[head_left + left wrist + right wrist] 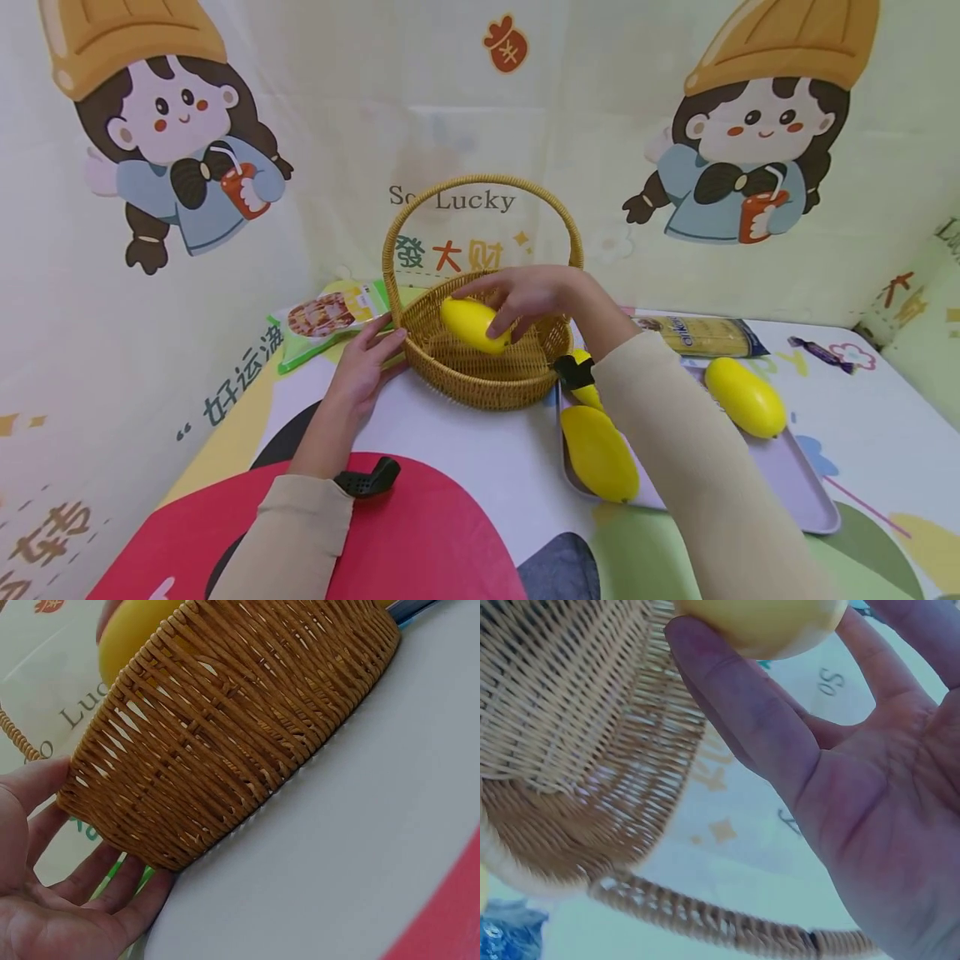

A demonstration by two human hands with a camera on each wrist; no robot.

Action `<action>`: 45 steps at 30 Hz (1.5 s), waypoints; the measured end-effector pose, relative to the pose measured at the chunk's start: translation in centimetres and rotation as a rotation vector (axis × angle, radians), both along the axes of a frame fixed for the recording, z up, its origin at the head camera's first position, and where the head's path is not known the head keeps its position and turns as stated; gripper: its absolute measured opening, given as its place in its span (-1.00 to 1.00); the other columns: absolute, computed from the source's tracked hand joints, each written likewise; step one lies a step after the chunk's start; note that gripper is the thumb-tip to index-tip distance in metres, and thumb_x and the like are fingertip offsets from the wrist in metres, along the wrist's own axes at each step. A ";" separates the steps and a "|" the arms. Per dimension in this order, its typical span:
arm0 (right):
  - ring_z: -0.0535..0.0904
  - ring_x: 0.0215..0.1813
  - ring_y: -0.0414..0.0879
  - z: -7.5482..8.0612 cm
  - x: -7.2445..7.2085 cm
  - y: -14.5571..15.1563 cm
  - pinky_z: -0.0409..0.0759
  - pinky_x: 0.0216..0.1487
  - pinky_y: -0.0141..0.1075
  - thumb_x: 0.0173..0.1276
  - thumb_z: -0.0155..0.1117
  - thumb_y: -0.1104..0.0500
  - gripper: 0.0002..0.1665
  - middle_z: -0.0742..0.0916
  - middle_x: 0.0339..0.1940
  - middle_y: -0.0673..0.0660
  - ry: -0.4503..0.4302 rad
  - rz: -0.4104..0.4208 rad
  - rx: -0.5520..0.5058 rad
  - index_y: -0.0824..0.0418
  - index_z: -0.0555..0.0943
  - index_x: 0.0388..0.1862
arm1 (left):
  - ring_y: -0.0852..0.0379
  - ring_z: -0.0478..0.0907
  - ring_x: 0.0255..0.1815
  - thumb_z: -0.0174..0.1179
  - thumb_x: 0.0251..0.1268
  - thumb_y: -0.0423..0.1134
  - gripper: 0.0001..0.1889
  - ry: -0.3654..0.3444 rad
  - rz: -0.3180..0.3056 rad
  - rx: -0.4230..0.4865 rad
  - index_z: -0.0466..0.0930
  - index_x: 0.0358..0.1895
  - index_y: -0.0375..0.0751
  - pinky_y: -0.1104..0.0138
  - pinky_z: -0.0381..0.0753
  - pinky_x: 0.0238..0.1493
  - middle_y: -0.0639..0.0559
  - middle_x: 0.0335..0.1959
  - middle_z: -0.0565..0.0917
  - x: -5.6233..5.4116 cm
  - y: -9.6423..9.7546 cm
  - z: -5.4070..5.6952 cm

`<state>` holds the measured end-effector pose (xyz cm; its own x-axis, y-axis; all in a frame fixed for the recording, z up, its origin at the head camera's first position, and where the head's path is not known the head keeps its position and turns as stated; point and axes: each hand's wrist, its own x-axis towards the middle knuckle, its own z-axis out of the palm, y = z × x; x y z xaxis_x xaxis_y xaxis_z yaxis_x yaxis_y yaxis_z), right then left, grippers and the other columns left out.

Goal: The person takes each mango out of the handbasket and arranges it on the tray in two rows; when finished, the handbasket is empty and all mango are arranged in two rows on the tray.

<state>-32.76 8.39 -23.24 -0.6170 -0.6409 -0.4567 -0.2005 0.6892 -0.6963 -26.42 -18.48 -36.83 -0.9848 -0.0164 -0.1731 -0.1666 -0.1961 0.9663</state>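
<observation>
My right hand (525, 298) holds a yellow mango (474, 323) by fingers and thumb, above the inside of a wicker basket (480, 392). In the right wrist view, the mango (772, 626) shows at the top edge between the fingertips. My left hand (360, 367) touches the basket's left side. From the left wrist, its thumb meets the rim and extended fingers rest against the woven wall (225, 727). Right of the basket, a pale purple tray (806, 500) bears a mango (600, 454) at its left, another (746, 398) at its right, and a partly hidden yellow one (585, 387).
Behind the left hand lies a green-edged food packet (330, 321). A clear packet of pasta (701, 335) lies beyond the tray, with a small dark-wrapped candy (821, 354) farther right. The basket's tall handle (483, 179) arches over its opening. A printed cloth (465, 108) hangs behind.
</observation>
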 end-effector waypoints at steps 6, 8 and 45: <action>0.51 0.31 0.10 1.4 1.5 1.6 0.73 0.20 -0.08 0.36 0.40 0.22 -0.10 0.47 0.37 0.21 0.058 0.003 -0.006 -0.40 0.34 0.56 | -0.09 0.36 0.53 0.13 0.60 -0.12 -0.34 -0.005 -0.009 -0.003 0.14 0.66 0.11 0.03 0.45 0.51 -0.14 0.56 0.31 0.3 0.1 -0.2; 0.51 0.30 0.09 1.8 1.9 2.0 0.72 0.21 -0.08 0.35 0.41 0.20 -0.10 0.46 0.37 0.19 0.070 0.004 -0.006 -0.41 0.34 0.56 | -0.09 0.35 0.54 0.13 0.60 -0.11 -0.33 -0.008 -0.012 -0.006 0.13 0.66 0.12 0.03 0.43 0.52 -0.14 0.57 0.30 0.4 0.1 -0.2; 0.50 0.40 0.27 2.1 9.8 15.4 0.69 0.22 0.06 0.35 0.42 0.17 -0.11 0.35 0.63 0.11 0.223 -0.029 -0.011 -0.24 0.32 0.60 | 0.01 0.37 0.52 0.19 0.55 -0.03 -0.28 -0.018 -0.026 0.006 0.11 0.66 0.20 0.06 0.38 0.56 -0.07 0.60 0.28 0.5 -0.1 0.2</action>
<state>-22.99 23.81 -21.17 -0.7200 -0.6256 -0.3005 -0.3303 0.6897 -0.6444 -25.95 -18.57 -36.66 -0.9815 0.0100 -0.1913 -0.1894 -0.1976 0.9618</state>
